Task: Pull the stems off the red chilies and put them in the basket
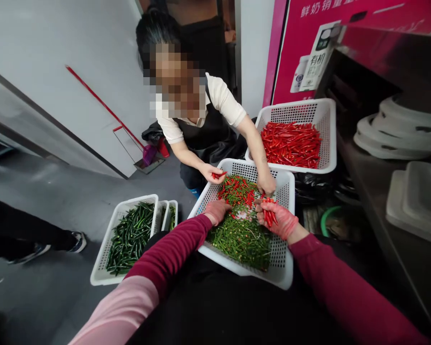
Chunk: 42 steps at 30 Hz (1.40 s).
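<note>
A white perforated basket sits tilted in front of me, with red chillies in its far part and a heap of green chilli stems nearer me. My right hand, in a thin pinkish glove, is closed around several red chillies over the basket's right side. At the left, my gloved left hand reaches down to the chillies and stems with its fingers curled; whatever they grip is hidden. Across the basket, a co-worker's hand holds red chillies, and their other hand reaches in near my right hand.
Behind on the right stands a white basket of red chillies. On the floor at left is another basket of dark green chillies. A metal shelf with pale trays borders the right. A dustpan leans by the wall; another person's leg shows at left.
</note>
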{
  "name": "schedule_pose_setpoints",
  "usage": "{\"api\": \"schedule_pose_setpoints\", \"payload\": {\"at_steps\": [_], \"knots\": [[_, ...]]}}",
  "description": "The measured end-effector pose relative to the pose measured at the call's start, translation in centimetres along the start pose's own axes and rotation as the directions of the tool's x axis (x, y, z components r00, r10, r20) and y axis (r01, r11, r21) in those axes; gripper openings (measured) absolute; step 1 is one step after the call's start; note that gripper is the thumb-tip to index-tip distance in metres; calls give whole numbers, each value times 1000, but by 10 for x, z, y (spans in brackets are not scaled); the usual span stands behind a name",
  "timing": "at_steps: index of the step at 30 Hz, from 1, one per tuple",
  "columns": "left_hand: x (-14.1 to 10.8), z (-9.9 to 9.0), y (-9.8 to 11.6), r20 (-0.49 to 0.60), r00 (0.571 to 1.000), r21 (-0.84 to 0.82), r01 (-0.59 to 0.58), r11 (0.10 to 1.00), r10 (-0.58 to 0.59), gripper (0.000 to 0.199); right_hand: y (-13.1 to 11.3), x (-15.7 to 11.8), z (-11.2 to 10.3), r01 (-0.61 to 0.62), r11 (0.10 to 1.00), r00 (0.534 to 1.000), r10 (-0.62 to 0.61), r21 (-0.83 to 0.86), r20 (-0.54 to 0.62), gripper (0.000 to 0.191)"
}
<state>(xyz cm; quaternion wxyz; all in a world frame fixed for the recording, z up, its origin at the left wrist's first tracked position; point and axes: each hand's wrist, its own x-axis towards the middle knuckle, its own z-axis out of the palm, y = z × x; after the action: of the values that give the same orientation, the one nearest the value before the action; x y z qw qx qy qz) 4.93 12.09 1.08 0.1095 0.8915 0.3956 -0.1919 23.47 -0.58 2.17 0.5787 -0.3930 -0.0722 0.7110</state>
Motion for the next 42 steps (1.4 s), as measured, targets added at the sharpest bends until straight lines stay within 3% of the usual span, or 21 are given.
{"api": "schedule_pose_setpoints", "payload": {"at_steps": [3,8,10,13,15,17,19,20,21,23,26,28,29,31,33,34,37,40,42], "knots": [[15,14,14,59,986,131,-160,978,153,32,4,4,1,-14,1000,1000,14,3,-2,13],[12,20,19,103,976,122,-206,971,194,27,9,9,1,8,994,999,-14,-107,-51,16],[6,15,14,112,975,43,-197,980,191,28,11,11,1,34,985,998,-44,-168,-54,20],[-9,4,10,-46,992,-298,-129,946,121,29,15,12,1,92,949,995,-103,-301,-19,25],[-21,-2,13,-80,997,-644,-48,764,-5,35,19,12,2,114,893,992,-126,-436,2,27],[-32,-7,19,15,998,-905,41,424,-63,41,25,12,5,124,805,989,-146,-580,9,27],[-41,-8,29,102,994,-990,106,89,-39,42,32,13,9,115,728,990,-140,-675,18,28],[-44,-7,35,117,993,-993,116,-32,-35,41,35,13,11,109,705,991,-132,-701,21,29],[-47,-4,40,122,991,-987,115,-114,-59,40,38,13,13,104,690,992,-121,-717,27,29],[-50,4,50,144,979,-979,119,-165,-147,38,44,12,16,82,675,996,-91,-733,28,30],[-54,19,61,150,944,-987,128,-93,-295,40,50,8,17,22,691,1000,-4,-723,27,27],[-56,23,63,95,937,-994,110,26,-335,40,52,5,18,-14,722,998,54,-692,35,26],[-56,22,64,31,943,-987,81,140,-332,40,53,5,18,-24,734,997,69,-679,40,25],[-56,14,63,-147,956,-872,-5,489,-252,40,53,5,18,-52,741,996,89,-669,21,21],[-53,4,61,-262,961,-560,-74,825,-92,39,53,7,18,-97,736,995,97,-670,-36,18],[-51,0,60,-272,962,-372,-92,924,-14,38,52,8,17,-121,735,993,101,-667,-69,18],[-40,-4,52,-175,981,18,-86,996,88,32,51,9,14,-188,753,982,145,-631,-119,18],[-25,3,37,-59,998,43,-12,999,14,27,45,6,10,-155,816,988,135,-558,-77,19],[-14,7,28,-58,997,-18,48,999,-49,31,40,5,8,-107,886,994,85,-451,-69,19]]}}
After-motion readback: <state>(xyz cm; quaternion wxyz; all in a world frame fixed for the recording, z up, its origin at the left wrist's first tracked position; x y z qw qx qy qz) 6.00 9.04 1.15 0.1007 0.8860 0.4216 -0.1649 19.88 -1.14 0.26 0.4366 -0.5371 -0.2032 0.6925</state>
